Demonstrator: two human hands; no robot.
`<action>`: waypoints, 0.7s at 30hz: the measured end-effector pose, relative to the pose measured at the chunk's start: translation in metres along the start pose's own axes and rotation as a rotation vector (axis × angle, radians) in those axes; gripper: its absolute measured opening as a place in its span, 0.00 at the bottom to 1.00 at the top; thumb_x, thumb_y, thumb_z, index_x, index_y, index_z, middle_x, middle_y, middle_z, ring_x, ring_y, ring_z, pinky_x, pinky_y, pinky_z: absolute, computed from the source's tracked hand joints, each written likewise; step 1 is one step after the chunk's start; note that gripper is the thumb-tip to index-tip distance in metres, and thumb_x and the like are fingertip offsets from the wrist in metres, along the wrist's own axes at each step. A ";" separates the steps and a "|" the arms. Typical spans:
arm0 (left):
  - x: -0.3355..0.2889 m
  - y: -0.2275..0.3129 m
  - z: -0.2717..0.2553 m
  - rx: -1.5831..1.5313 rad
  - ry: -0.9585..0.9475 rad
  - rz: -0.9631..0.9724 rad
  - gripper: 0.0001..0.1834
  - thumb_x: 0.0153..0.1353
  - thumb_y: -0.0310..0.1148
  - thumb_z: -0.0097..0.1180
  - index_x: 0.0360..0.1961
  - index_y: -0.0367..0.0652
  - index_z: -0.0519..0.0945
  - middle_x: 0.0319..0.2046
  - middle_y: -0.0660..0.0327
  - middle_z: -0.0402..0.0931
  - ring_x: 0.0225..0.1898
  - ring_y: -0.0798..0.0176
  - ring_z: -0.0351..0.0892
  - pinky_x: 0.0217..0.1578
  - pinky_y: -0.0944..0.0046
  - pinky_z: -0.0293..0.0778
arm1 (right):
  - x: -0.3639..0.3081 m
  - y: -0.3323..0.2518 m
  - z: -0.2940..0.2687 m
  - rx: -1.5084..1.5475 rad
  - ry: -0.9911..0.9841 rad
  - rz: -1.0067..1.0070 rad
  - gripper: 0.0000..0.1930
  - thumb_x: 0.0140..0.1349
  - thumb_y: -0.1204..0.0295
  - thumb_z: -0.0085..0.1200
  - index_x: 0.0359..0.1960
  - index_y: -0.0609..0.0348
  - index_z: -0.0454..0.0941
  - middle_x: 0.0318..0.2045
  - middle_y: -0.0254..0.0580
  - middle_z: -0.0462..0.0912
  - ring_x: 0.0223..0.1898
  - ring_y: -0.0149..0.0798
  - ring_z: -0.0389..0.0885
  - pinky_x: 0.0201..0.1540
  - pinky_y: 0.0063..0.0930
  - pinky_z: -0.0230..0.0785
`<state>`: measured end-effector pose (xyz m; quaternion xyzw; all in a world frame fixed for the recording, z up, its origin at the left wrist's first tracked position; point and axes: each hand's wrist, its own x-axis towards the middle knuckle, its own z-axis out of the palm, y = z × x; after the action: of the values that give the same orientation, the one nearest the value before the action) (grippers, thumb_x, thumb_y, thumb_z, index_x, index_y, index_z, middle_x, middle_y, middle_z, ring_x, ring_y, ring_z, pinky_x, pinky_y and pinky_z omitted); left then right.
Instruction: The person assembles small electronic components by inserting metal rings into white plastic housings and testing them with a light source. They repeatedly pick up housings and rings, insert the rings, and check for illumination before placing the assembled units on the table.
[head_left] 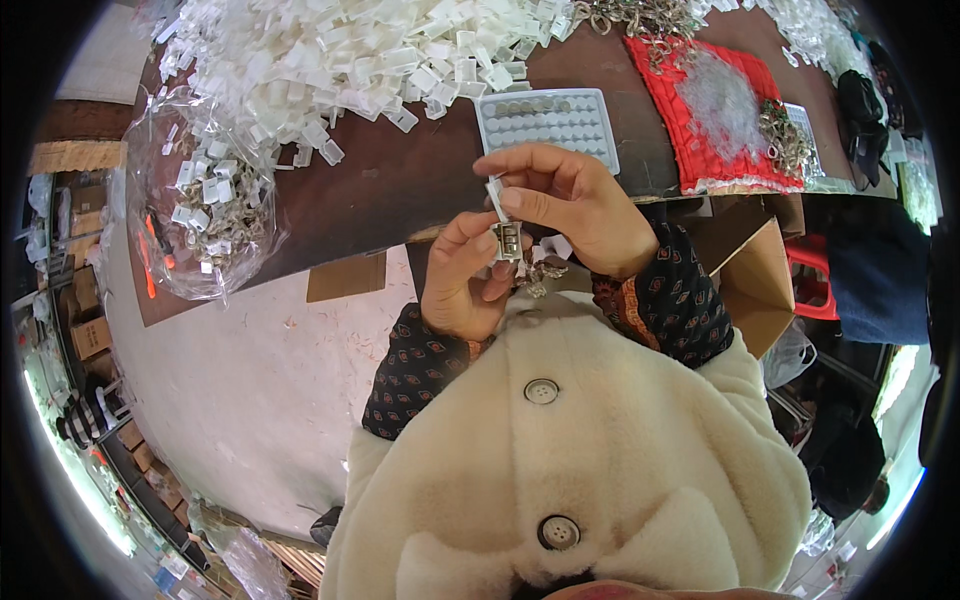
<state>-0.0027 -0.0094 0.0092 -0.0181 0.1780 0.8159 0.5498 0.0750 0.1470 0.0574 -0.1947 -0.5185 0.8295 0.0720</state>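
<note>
In front of my chest, my left hand (pixel 462 278) pinches a small white plastic case (pixel 507 241) with its open side facing up. Small round metallic pieces show inside it, perhaps button cells. My right hand (pixel 585 205) grips a thin white plastic piece (pixel 496 196) between thumb and fingers, just above the case; whether the two touch I cannot tell. Metal key rings with chain (pixel 540 275) hang beside the case below my right hand. Just beyond my hands, a pale tray (pixel 560 125) with rows of round pockets lies on the brown table (pixel 400 180).
White plastic parts heap (pixel 330 70) across the far left of the table. A clear bag (pixel 215 215) holds white pieces with metal chains, beside an orange-handled tool (pixel 150 265). A red cloth (pixel 690 130) carries small clear pieces. A cardboard box (pixel 755 275) stands below right.
</note>
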 end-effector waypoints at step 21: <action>-0.005 -0.001 0.021 0.154 0.205 0.034 0.14 0.66 0.40 0.58 0.50 0.51 0.74 0.27 0.71 0.69 0.21 0.77 0.60 0.18 0.79 0.55 | -0.004 0.010 0.002 -0.485 -0.138 -0.807 0.13 0.50 0.90 0.60 0.38 0.65 0.83 0.43 0.48 0.83 0.44 0.42 0.83 0.46 0.30 0.76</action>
<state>0.0038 -0.0067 0.0291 -0.0563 0.2955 0.8030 0.5145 0.0790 0.1393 0.0503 0.0667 -0.7350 0.6013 0.3062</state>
